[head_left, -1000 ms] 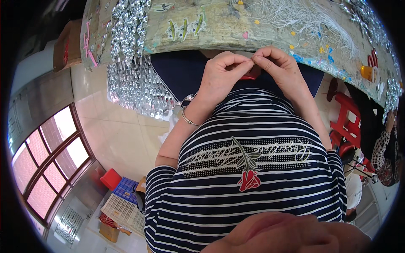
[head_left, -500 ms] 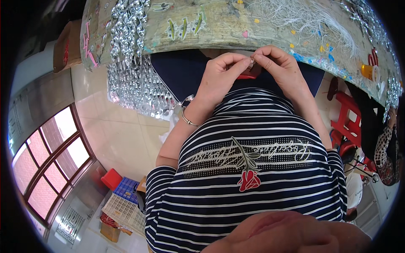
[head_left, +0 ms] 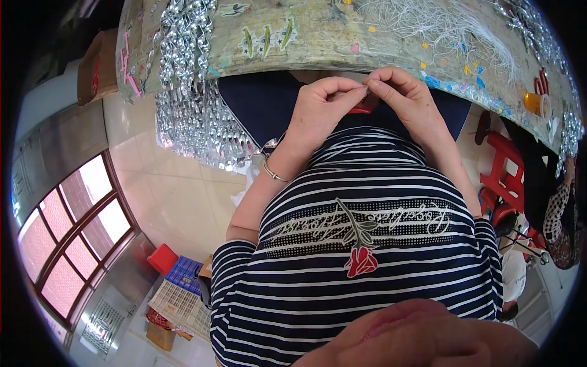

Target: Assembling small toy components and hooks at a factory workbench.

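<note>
In front of my body, just below the table's near edge, my two hands meet at the fingertips. My left hand is closed in a pinch, thumb against forefinger. Thumb and curled fingers of my right hand pinch at the same spot. Between them shows a tiny shiny bit, too small to name and mostly covered by the fingers. Twisted silver foil strips lie over the table edge and hang down left of my left hand, some reaching near my wrist.
The worn table bears a heap of white threads, green stickers, a yellow cup-like thing and red-handled scissors. A red stool and another person's sleeve are at right. Crates stand lower left.
Both hands stay almost in place, still pinched together. My left thumb and fingertips have shifted slightly; the small thing between them is a little more hidden.
</note>
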The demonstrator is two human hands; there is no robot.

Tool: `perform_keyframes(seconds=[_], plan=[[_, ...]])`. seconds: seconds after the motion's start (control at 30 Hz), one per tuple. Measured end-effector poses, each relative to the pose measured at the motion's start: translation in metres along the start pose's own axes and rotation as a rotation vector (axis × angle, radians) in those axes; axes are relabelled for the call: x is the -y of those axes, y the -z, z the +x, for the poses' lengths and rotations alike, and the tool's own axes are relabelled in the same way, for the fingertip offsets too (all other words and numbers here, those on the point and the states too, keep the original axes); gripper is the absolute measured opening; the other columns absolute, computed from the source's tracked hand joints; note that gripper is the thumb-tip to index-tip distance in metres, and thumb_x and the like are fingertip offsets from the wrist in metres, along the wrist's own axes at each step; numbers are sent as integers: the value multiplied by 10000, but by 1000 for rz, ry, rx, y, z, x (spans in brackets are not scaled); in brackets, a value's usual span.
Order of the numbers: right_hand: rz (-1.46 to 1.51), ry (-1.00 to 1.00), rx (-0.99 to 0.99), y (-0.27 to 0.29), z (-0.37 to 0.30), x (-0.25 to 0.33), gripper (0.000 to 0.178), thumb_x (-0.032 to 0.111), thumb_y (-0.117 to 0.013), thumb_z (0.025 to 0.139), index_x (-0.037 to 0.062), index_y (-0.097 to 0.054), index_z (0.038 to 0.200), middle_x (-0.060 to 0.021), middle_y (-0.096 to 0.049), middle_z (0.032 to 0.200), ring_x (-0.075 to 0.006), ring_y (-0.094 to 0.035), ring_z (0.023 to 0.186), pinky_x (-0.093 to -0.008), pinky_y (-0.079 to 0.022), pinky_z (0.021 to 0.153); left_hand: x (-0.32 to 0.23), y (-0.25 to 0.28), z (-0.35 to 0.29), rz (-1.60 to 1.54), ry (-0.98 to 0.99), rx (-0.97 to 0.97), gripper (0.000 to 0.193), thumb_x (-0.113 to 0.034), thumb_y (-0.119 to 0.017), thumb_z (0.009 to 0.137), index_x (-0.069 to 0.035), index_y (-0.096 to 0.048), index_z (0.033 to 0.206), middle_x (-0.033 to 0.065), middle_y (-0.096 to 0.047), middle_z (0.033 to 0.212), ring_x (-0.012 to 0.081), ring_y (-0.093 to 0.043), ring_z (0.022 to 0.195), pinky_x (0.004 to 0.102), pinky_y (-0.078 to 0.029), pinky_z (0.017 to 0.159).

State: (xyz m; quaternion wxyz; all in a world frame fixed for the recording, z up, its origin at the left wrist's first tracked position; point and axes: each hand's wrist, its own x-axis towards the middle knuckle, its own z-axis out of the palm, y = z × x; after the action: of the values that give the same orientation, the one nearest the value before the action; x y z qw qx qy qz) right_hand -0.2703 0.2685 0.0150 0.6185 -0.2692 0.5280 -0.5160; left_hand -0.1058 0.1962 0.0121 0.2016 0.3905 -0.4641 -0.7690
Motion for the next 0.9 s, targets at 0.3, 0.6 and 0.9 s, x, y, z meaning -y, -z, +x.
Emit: perform_keyframes(seconds=[0.3,0.6,0.9], plan=[[-159,87,-10,5,2,-7,156,130,-584,912,10,-610,1008,-26,-636,927,-86,-616,855,-209,-509,775,4,-1,0,193,-119,-60,114,-76,-658,841,-4,-682,926,3,-656,806,38,-569,731,167,-444,659],[-433,201,-51,7,5,-8,111,125,-619,876,19,-608,907,-18,-573,857,-79,-545,797,-220,-445,729,4,-1,1,248,-145,-81,93,-75,-667,834,-10,-679,898,-27,-628,757,8,-517,668,153,-405,594],[-457,144,4,6,3,-7,72,86,-567,914,23,-534,920,30,-519,843,-39,-503,795,-184,-417,731,5,0,-2,344,-164,-71,86,-87,-669,836,-18,-673,887,-104,-512,648,-23,-379,581,152,-311,523]])
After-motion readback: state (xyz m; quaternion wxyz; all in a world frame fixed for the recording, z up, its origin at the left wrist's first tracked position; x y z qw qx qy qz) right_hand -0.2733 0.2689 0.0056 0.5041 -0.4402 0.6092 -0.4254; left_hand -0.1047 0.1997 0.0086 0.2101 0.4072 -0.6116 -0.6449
